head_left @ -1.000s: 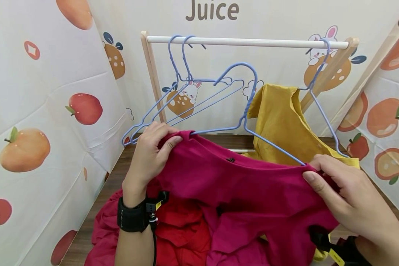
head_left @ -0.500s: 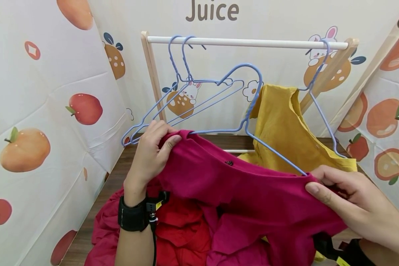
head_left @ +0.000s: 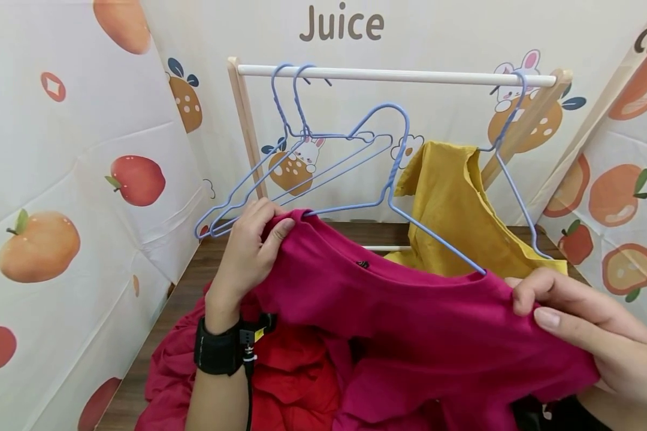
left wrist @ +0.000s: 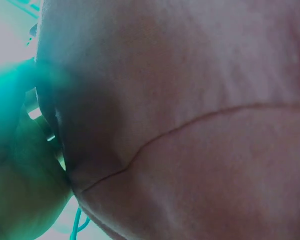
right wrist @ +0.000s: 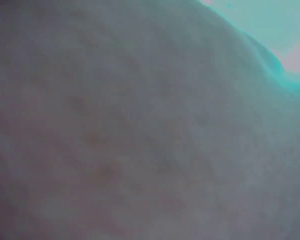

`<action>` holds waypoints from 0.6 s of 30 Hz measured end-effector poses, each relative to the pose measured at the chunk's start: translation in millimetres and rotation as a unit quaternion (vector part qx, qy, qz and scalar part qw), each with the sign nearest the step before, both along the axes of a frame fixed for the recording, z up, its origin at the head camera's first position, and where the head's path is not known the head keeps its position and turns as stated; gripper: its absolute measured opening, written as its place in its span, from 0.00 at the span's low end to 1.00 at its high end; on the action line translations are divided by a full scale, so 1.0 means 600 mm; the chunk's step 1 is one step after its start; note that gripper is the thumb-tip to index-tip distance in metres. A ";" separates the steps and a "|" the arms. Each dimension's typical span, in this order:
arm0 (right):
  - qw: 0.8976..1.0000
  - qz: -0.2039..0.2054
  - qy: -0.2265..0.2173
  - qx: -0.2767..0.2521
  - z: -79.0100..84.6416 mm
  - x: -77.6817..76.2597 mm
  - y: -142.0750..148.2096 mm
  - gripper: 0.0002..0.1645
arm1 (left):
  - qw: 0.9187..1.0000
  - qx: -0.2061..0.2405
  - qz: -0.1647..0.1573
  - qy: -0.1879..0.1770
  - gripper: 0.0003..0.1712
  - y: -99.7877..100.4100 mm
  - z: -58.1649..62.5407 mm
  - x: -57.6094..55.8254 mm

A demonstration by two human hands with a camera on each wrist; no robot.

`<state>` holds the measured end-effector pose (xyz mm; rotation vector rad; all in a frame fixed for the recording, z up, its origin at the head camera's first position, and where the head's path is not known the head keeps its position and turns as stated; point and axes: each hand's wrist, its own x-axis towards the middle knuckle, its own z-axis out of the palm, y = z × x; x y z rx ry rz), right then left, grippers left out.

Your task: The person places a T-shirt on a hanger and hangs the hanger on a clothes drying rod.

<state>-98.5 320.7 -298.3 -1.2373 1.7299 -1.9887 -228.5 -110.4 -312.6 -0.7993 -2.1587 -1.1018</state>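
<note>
A magenta short-sleeved top (head_left: 410,311) hangs stretched between both hands in the head view, a small dark mark inside its neckline. A blue wire hanger (head_left: 393,173) sits inside the top, its hook and neck rising out of the neck opening. My left hand (head_left: 250,248) pinches the left shoulder near the collar, thumb in front. Farther out on the other shoulder, my right hand (head_left: 598,329) pinches the cloth between thumb and fingers. The hanger's lower parts are hidden by the cloth. Both wrist views show only blurred, discoloured close surfaces.
Behind stands a wooden rack with a white rail (head_left: 399,74). Two bare blue hangers (head_left: 302,114) hang at its left, and a yellow garment (head_left: 453,197) on a hanger at its right. Red clothes (head_left: 296,383) lie heaped below. Printed cloth walls (head_left: 86,131) surround the rack.
My right hand has slid outward along the shoulder, away from the neckline, and still pinches the top. The hanger hook dipped right, then shifted back left. My left hand stays nearly in place.
</note>
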 end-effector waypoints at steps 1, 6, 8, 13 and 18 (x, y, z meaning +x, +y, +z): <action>1.000 0.004 0.004 -0.003 0.003 -0.004 0.000 0.30 | 1.000 0.002 0.000 -0.001 0.05 0.001 -0.001 0.000; 1.000 0.005 -0.025 -0.011 0.006 -0.013 0.008 0.31 | 1.000 0.008 0.004 -0.017 0.07 0.004 -0.004 -0.003; 0.999 -0.020 -0.026 -0.025 -0.001 -0.009 0.016 0.31 | 1.000 0.011 0.007 -0.028 0.09 0.004 -0.005 -0.004; 0.982 -0.176 0.030 -0.062 -0.016 0.005 0.032 0.29 | 0.999 0.021 0.012 -0.040 0.16 0.003 -0.004 -0.005; 0.944 -0.280 0.098 -0.146 -0.010 0.002 0.021 0.25 | 0.999 0.029 0.012 -0.038 0.20 0.001 -0.005 -0.006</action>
